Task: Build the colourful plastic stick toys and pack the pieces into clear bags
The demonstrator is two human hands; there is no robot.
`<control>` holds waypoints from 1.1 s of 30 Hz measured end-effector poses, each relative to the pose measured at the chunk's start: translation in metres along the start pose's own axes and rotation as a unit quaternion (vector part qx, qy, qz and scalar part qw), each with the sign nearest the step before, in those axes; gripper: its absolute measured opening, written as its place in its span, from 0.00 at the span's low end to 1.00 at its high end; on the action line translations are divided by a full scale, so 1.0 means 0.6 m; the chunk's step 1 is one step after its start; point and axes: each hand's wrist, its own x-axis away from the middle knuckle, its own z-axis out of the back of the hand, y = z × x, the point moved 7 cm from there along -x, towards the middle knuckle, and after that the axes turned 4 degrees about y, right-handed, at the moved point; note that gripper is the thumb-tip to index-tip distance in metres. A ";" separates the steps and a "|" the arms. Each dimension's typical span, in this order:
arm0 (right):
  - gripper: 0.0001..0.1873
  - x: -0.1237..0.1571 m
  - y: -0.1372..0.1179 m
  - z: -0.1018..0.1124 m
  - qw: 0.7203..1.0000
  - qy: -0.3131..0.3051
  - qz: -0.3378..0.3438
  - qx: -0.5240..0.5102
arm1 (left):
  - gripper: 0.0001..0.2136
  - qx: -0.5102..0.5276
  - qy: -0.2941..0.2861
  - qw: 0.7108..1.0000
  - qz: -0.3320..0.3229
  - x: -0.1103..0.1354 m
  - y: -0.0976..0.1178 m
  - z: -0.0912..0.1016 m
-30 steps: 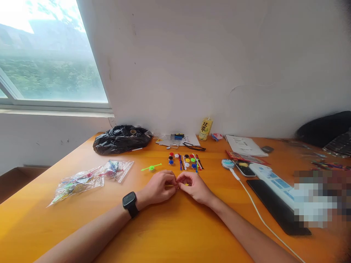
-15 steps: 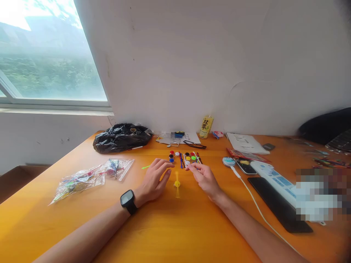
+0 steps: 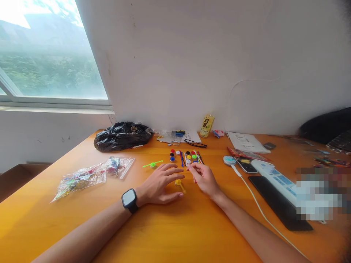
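My left hand [image 3: 161, 184], a dark watch on its wrist, is open with fingers spread around the left side of a yellow spinner [image 3: 178, 182]. The spinner lies on the table; one arm points down-right and looks slightly blurred, while the fingers partly hide the rest. My right hand [image 3: 203, 179] is closed just right of it, thumb and index finger pinched; anything between them is too small to make out. Beyond the left hand rests a green spinner with an arrow-shaped pointer [image 3: 153, 165]. Past the fingertips lie several coloured discs [image 3: 172, 159] and thin coloured pointers [image 3: 182, 159].
On the left are clear bags of coloured parts [image 3: 82, 178] and a black plastic bag [image 3: 123, 137]. A yellow can [image 3: 206, 126] stands by the wall. To the right lie a white cable [image 3: 253, 195], a power strip [image 3: 276, 179], a phone [image 3: 248, 166] and a black slab [image 3: 279, 204].
My left hand has moved right and spread around the yellow spinner. The spinner's blurred vertical arms now show one arm angled down-right. More of the green spinner shows. My right hand stays about the same.
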 end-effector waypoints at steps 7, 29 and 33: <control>0.19 0.006 -0.013 -0.004 0.994 -0.003 0.071 0.084 | 0.20 -0.001 -0.021 0.999 -0.027 -0.001 0.008 -0.011; 0.24 0.011 -0.021 -0.022 0.975 -0.104 0.122 0.152 | 0.15 -0.001 0.026 0.999 -0.038 -0.001 0.009 -0.007; 0.22 0.013 -0.026 -0.022 0.972 -0.098 0.143 0.158 | 0.16 -0.001 0.018 0.999 -0.036 0.000 0.007 -0.011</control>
